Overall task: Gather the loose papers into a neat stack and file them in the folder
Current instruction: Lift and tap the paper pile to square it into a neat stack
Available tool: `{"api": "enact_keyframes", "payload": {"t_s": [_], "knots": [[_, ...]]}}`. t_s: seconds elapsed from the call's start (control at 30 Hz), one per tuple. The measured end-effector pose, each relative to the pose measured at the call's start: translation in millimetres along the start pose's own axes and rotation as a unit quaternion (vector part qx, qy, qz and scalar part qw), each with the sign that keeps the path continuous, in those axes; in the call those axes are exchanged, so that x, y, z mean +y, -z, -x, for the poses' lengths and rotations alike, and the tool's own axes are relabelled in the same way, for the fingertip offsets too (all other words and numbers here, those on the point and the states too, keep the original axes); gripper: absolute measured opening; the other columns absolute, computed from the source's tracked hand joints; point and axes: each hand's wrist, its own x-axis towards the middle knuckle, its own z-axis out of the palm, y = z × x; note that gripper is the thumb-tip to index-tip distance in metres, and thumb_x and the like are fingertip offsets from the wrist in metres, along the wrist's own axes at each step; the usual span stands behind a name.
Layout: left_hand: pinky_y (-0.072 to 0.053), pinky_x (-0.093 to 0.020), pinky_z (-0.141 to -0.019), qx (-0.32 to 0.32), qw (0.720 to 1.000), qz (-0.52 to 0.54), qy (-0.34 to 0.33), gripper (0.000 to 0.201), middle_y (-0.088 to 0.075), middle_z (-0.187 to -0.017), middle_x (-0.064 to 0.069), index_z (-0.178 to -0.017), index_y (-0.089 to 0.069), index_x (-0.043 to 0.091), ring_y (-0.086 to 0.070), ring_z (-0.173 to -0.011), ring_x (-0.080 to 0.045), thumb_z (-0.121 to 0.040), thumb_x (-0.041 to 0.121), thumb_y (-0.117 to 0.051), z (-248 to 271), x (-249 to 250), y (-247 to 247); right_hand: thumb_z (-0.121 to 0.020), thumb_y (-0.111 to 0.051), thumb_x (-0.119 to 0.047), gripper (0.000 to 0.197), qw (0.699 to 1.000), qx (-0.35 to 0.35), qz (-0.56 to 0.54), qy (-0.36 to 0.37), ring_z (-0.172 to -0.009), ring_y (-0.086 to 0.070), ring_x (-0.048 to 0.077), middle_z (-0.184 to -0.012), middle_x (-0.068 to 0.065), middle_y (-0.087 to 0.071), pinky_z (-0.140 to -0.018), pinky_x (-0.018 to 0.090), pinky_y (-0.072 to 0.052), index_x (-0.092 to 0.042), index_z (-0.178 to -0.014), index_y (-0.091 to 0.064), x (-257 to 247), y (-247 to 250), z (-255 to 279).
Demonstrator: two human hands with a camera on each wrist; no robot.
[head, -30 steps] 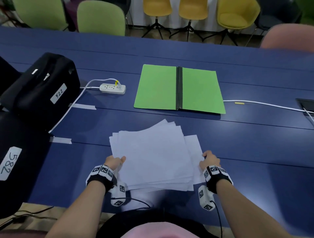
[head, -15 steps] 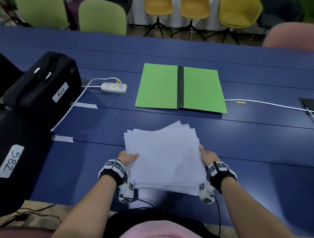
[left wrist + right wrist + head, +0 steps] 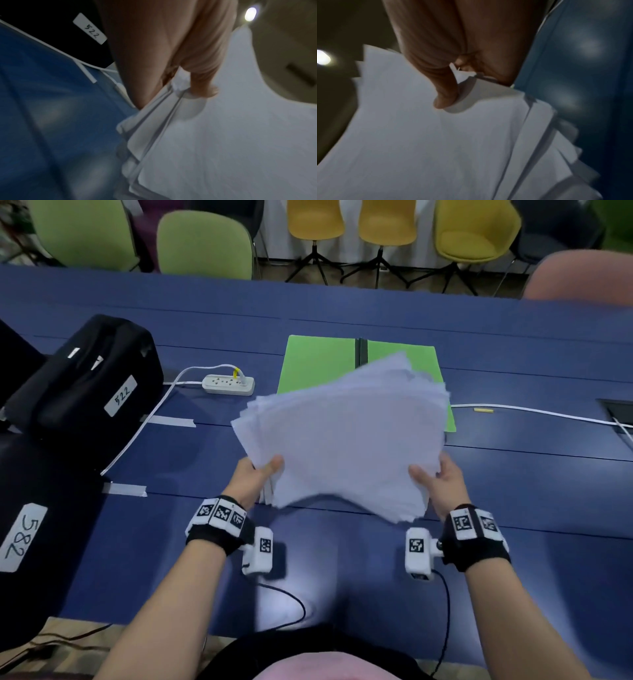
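Observation:
A sheaf of white papers (image 3: 346, 436) is held up off the blue table (image 3: 513, 484), tilted towards me, its edges still uneven. My left hand (image 3: 257, 474) pinches its left edge, thumb on top; the left wrist view shows that thumb pressed on the papers (image 3: 223, 135). My right hand (image 3: 435, 477) pinches the right edge the same way, thumb on the papers (image 3: 419, 135). The green folder (image 3: 318, 364) lies open and flat beyond, its black spine at the middle; the raised papers hide much of its right half.
A black bag labelled 522 (image 3: 89, 385) and another labelled 582 (image 3: 24, 525) sit at the left. A white power strip (image 3: 228, 384) with its cord lies left of the folder. A white cable (image 3: 534, 412) runs along the right. Chairs (image 3: 205, 244) stand behind the table.
Both hands drew the spread sheets together on the table, then lifted the sheaf up and forward, so it now hangs in front of the folder.

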Motion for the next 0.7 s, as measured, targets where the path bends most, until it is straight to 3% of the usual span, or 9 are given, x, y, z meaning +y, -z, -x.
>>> {"api": "enact_keyframes", "payload": {"t_s": [0.07,0.17,0.23,0.3,0.37,0.43,0.5,0.57,0.7], "knots": [[-0.054,-0.018,-0.084,-0.043,0.996,0.065,-0.041,0.038,-0.067,-0.107,0.004,-0.117,-0.056,0.014,-0.066,-0.099,-0.011,-0.083,0.004,-0.069,-4,19,2,-0.083,-0.061,0.009,0.034,0.999,-0.003,-0.025,0.039,-0.075,-0.070,0.000,-0.084,-0.011,-0.074,-0.075,0.019,-0.057,-0.015,-0.107,-0.059,-24,2,1],[-0.056,-0.020,-0.084,-0.077,0.994,0.067,-0.049,0.055,-0.068,-0.111,-0.001,-0.117,-0.058,0.012,-0.069,-0.095,-0.005,-0.066,0.002,-0.075,-9,20,5,-0.078,-0.071,0.001,0.029,1.000,-0.010,0.023,0.013,-0.074,-0.069,0.001,-0.091,-0.006,-0.072,-0.083,0.030,-0.054,-0.013,-0.103,-0.064,-21,1,4],[-0.056,-0.027,-0.086,-0.087,0.996,0.025,-0.026,0.060,-0.068,-0.114,-0.008,-0.120,-0.058,0.005,-0.069,-0.098,-0.012,-0.064,-0.004,-0.079,-11,5,5,-0.076,-0.073,0.002,0.027,0.999,-0.001,0.034,-0.039,-0.069,-0.068,0.005,-0.095,0.004,-0.070,-0.085,0.036,-0.053,-0.015,-0.095,-0.063,-2,-2,9],[-0.052,-0.040,-0.097,-0.066,0.998,-0.024,0.007,0.056,-0.069,-0.114,-0.011,-0.117,-0.062,0.004,-0.067,-0.104,-0.022,-0.065,0.006,-0.084,-12,-11,1,-0.075,-0.074,0.002,0.031,0.996,0.033,0.002,-0.080,-0.071,-0.065,0.011,-0.104,0.014,-0.066,-0.085,0.037,-0.053,-0.009,-0.101,-0.061,15,-10,17],[-0.048,-0.046,-0.101,-0.029,0.999,-0.025,0.017,0.041,-0.071,-0.105,-0.006,-0.107,-0.065,0.009,-0.066,-0.103,-0.023,-0.070,0.013,-0.082,-13,-18,-7,-0.077,-0.073,0.001,0.030,0.993,0.079,-0.034,-0.082,-0.063,-0.065,0.008,-0.103,0.014,-0.066,-0.073,0.027,-0.057,-0.006,-0.104,-0.060,21,-17,19],[-0.052,-0.038,-0.094,-0.008,1.000,0.001,-0.001,0.018,-0.070,-0.093,0.002,-0.095,-0.065,0.016,-0.064,-0.097,-0.023,-0.083,0.003,-0.070,-10,-8,-16,-0.080,-0.070,0.002,0.015,0.993,0.096,-0.036,-0.059,-0.054,-0.064,0.002,-0.094,0.008,-0.070,-0.057,0.016,-0.055,-0.008,-0.089,-0.063,9,-23,17],[-0.055,-0.023,-0.079,-0.023,0.998,0.045,-0.036,0.018,-0.073,-0.084,0.010,-0.092,-0.065,0.015,-0.069,-0.087,-0.014,-0.087,-0.002,-0.063,-8,10,-20,-0.080,-0.068,0.006,0.022,0.994,0.094,-0.050,-0.008,-0.055,-0.064,-0.007,-0.075,-0.010,-0.074,-0.059,0.016,-0.053,-0.016,-0.079,-0.065,-11,-23,13],[-0.054,-0.015,-0.069,-0.032,0.994,0.074,-0.074,0.020,-0.074,-0.077,0.011,-0.094,-0.065,0.011,-0.070,-0.074,-0.002,-0.084,-0.006,-0.064,-5,26,-19,-0.080,-0.066,0.009,0.030,0.992,0.081,-0.079,0.048,-0.061,-0.064,-0.011,-0.065,-0.023,-0.071,-0.061,0.010,-0.052,-0.021,-0.082,-0.065,-30,-19,13],[-0.056,-0.019,-0.066,0.002,0.994,0.081,-0.069,0.033,-0.075,-0.078,0.007,-0.088,-0.069,0.015,-0.070,-0.072,-0.006,-0.067,-0.010,-0.077,-4,22,-9,-0.074,-0.076,0.001,0.027,0.995,0.066,-0.042,0.064,-0.068,-0.068,-0.005,-0.072,-0.016,-0.073,-0.061,0.006,-0.051,-0.018,-0.090,-0.067,-25,-12,15]]}}
